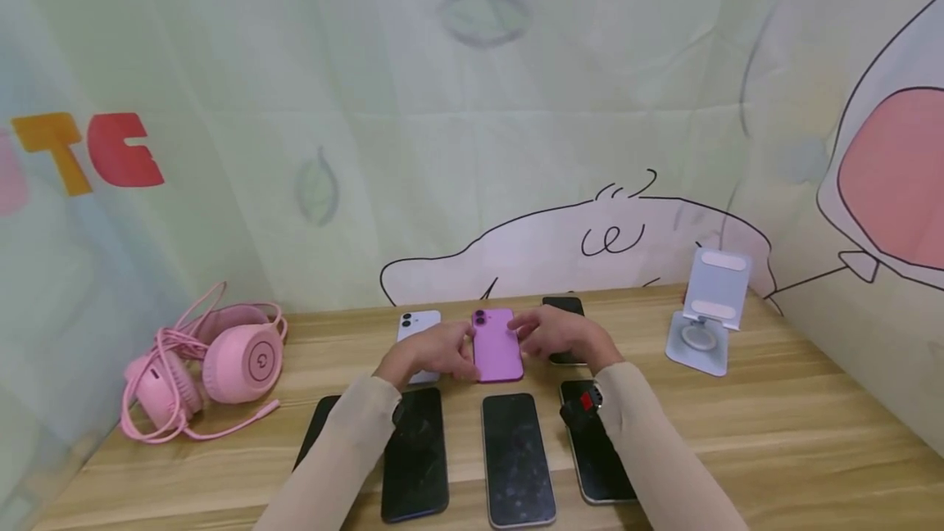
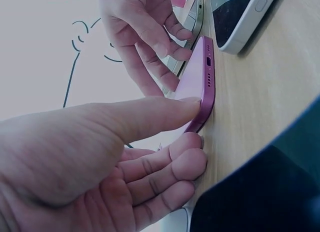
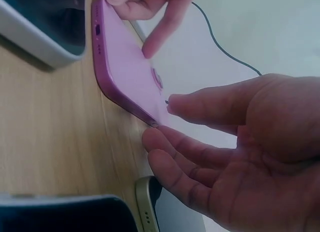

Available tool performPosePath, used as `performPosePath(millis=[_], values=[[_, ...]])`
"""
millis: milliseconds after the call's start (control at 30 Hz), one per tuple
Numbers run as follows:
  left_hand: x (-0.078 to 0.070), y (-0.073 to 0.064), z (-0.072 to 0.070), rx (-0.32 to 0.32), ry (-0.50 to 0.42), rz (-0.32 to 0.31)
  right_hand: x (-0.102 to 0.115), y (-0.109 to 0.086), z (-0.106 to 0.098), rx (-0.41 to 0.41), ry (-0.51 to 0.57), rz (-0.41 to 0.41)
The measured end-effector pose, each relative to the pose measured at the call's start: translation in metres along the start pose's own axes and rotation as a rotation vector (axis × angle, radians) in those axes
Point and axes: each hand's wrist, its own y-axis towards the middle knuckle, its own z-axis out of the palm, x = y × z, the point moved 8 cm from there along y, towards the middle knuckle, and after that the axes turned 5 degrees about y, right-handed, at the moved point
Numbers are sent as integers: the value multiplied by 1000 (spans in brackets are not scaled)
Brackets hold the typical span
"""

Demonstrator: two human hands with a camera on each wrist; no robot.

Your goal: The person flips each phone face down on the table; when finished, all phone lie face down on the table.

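Observation:
A pink-purple smartphone (image 1: 497, 347) lies back up on the wooden table, its camera at the far end. My left hand (image 1: 440, 349) is at its near left corner, the thumb on the back and the fingers along the side edge, pinching it. On the right side, my right hand (image 1: 555, 331) has loosely bent fingers beside the edge; its thumb (image 3: 190, 104) stands apart from them over the phone's far end. A white smartphone (image 1: 420, 320), back up, is partly hidden behind my left hand. A dark-screened smartphone (image 1: 564, 305) lies partly behind my right hand.
Nearer me, several smartphones lie screen up, among them a black one (image 1: 415, 457), a middle one (image 1: 519, 461) and one (image 1: 601, 465) under my right forearm. Pink headphones (image 1: 239, 363) with a cable are at left. A folding phone stand (image 1: 715, 293) stands at right.

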Motion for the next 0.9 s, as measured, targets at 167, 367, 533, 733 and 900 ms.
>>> performPosePath(millis=[167,367,533,733,900], values=[[0,1,0,5,8,9,0,-1,-2,25,14,-14],[0,2,-1,9,26,-1,1,0,-2,33,9,-18],[1,4,0,10,23,-27,-2,-1,-3,42,17,-23],[-1,5,0,4,48,-35,-3,-3,-7,42,22,-40],[-9,9,0,-3,92,-9,-4,-4,-14,7,21,-37]])
